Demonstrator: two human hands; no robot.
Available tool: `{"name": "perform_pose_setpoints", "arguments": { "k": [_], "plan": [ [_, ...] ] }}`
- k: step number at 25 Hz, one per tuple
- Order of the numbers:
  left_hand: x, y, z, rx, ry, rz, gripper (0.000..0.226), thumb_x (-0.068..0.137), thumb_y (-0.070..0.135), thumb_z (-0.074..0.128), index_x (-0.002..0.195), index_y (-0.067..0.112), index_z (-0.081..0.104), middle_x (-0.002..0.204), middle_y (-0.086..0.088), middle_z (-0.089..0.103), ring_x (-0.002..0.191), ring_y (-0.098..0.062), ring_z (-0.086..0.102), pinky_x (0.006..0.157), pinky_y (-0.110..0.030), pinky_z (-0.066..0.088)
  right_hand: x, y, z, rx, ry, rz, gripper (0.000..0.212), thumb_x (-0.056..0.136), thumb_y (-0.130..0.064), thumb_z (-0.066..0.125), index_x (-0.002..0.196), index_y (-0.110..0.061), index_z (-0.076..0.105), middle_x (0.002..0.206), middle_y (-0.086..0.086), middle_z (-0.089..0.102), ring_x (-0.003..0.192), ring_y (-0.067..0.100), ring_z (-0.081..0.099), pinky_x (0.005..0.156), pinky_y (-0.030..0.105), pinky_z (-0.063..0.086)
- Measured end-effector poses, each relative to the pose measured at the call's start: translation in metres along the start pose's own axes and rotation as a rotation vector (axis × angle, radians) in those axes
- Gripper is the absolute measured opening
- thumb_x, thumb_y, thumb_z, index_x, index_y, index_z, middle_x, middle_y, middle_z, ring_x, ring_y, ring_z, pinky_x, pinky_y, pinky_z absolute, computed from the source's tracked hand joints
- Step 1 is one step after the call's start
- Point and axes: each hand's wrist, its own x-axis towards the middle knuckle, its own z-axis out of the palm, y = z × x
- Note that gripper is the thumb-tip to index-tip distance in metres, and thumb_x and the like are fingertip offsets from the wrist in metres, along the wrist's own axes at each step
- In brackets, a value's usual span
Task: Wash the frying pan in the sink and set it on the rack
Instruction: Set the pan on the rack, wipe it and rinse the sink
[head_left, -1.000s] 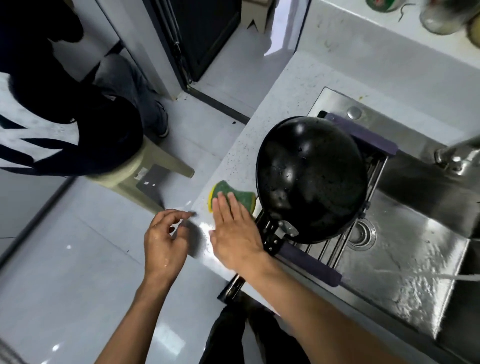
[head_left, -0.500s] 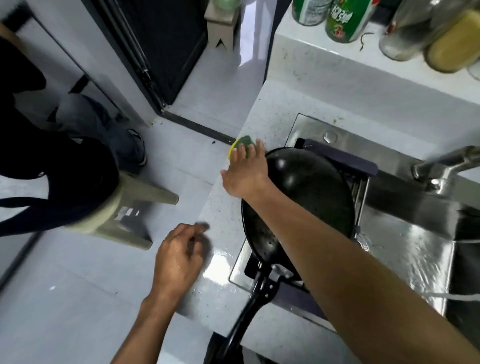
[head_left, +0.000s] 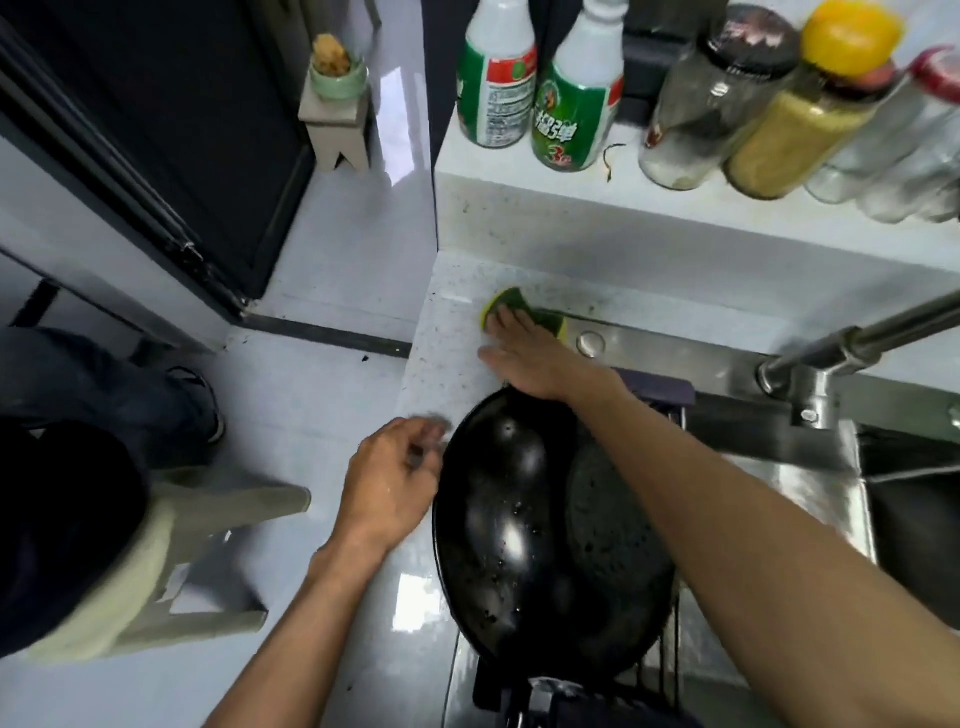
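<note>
Black frying pan (head_left: 550, 535) on rack (head_left: 670, 670) | left hand (head_left: 389, 480) beside, loosely curled | right hand (head_left: 535, 358) flat on sponge (head_left: 519, 304)

Two green-and-white bottles stand on the shelf at the upper middle of the frame. The right bottle (head_left: 575, 98) carries large white characters on its green label, too tilted to read, and a red "3" near its base. The left bottle (head_left: 496, 83) has a panel of fine print, too small to read.

Glossy wet black frying pan (head_left: 524, 525)
</note>
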Motion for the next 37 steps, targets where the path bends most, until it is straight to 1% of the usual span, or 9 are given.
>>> {"name": "perform_pose_setpoints", "arguments": {
  "k": [6, 11, 15, 17, 20, 24, 28, 33, 37],
  "plan": [
    [0.085, 0.037, 0.022, 0.128, -0.119, 0.129, 0.024, 0.088, 0.013, 0.06, 0.099, 0.03, 0.074, 0.095, 0.018, 0.072, 0.082, 0.0, 0.065, 0.077, -0.006, 0.043, 0.02, 0.027, -0.005, 0.016, 0.145, -0.033, 0.065, 0.104, -0.044, 0.019, 0.158, -0.008, 0.014, 0.167, 0.01, 0.0, 0.154, 0.027, -0.003, 0.124, 0.043, 0.003],
    [0.137, 0.073, 0.056, 0.34, -0.302, 0.358, 0.023, 0.087, 0.017, 0.062, 0.106, 0.025, 0.071, 0.109, 0.003, 0.067, 0.098, -0.018, 0.062, 0.083, -0.027, 0.047, -0.025, 0.101, 0.0, 0.032, 0.368, 0.304, 0.052, 0.106, -0.027, 0.03, 0.154, -0.006, 0.027, 0.164, 0.017, 0.015, 0.152, 0.034, 0.012, 0.123, 0.044, 0.01],
    [0.157, 0.086, 0.076, 0.629, -0.385, 0.496, 0.034, 0.073, 0.043, 0.074, 0.102, 0.026, 0.069, 0.106, 0.004, 0.065, 0.097, -0.022, 0.062, 0.074, -0.033, 0.051, -0.006, 0.081, 0.007, 0.099, 0.329, 0.017, 0.049, 0.109, -0.022, 0.026, 0.155, -0.006, 0.026, 0.166, 0.014, 0.01, 0.153, 0.033, 0.008, 0.123, 0.045, 0.009],
    [0.158, 0.089, 0.08, 0.711, -0.382, 0.545, 0.042, 0.072, 0.046, 0.076, 0.108, 0.026, 0.067, 0.116, 0.004, 0.058, 0.107, -0.021, 0.055, 0.079, -0.036, 0.049, -0.02, 0.127, 0.009, 0.212, 0.445, 0.206, 0.053, 0.108, -0.028, 0.026, 0.157, -0.008, 0.021, 0.166, 0.012, 0.008, 0.154, 0.028, 0.004, 0.124, 0.038, 0.002],
    [0.16, 0.089, 0.082, 0.585, -0.48, 0.563, 0.046, 0.071, 0.035, 0.081, 0.114, 0.025, 0.067, 0.135, -0.001, 0.05, 0.125, -0.023, 0.044, 0.092, -0.042, 0.048, -0.041, 0.134, 0.025, 0.349, 0.526, 0.633, 0.06, 0.106, -0.036, 0.026, 0.159, -0.011, 0.013, 0.167, 0.009, 0.001, 0.154, 0.026, 0.0, 0.123, 0.04, -0.002],
    [0.162, 0.086, 0.086, 0.518, -0.509, 0.569, 0.034, 0.069, 0.027, 0.083, 0.102, 0.029, 0.074, 0.135, -0.005, 0.056, 0.13, -0.022, 0.047, 0.097, -0.039, 0.047, -0.038, 0.13, 0.024, 0.301, 0.521, 0.315, 0.056, 0.106, -0.027, 0.029, 0.158, -0.01, 0.017, 0.167, 0.011, 0.006, 0.153, 0.026, 0.007, 0.121, 0.034, 0.002],
    [0.161, 0.085, 0.087, 0.509, -0.454, 0.531, 0.031, 0.072, 0.024, 0.083, 0.101, 0.031, 0.075, 0.144, 0.003, 0.05, 0.132, -0.016, 0.047, 0.104, -0.027, 0.04, -0.063, 0.177, 0.04, 0.366, 0.596, 0.72, 0.064, 0.103, -0.038, 0.022, 0.158, -0.006, 0.013, 0.166, 0.014, 0.001, 0.154, 0.028, 0.001, 0.125, 0.043, 0.001],
    [0.16, 0.085, 0.093, 0.544, -0.459, 0.46, 0.031, 0.07, 0.022, 0.083, 0.098, 0.034, 0.074, 0.144, 0.009, 0.049, 0.13, -0.015, 0.05, 0.102, -0.035, 0.044, -0.044, 0.147, 0.046, 0.106, 0.546, 0.255, 0.059, 0.102, -0.027, 0.027, 0.157, -0.008, 0.021, 0.166, 0.013, 0.014, 0.152, 0.03, 0.012, 0.123, 0.044, 0.01],
    [0.161, 0.091, 0.094, 0.523, -0.392, 0.406, 0.032, 0.067, 0.023, 0.086, 0.096, 0.033, 0.075, 0.14, 0.017, 0.051, 0.123, -0.011, 0.054, 0.098, -0.027, 0.043, -0.064, 0.201, 0.035, 0.239, 0.717, 0.564, 0.062, 0.088, -0.015, 0.043, 0.15, -0.019, 0.043, 0.161, 0.012, 0.03, 0.142, 0.04, 0.03, 0.118, 0.047, 0.025]
  ]
}}
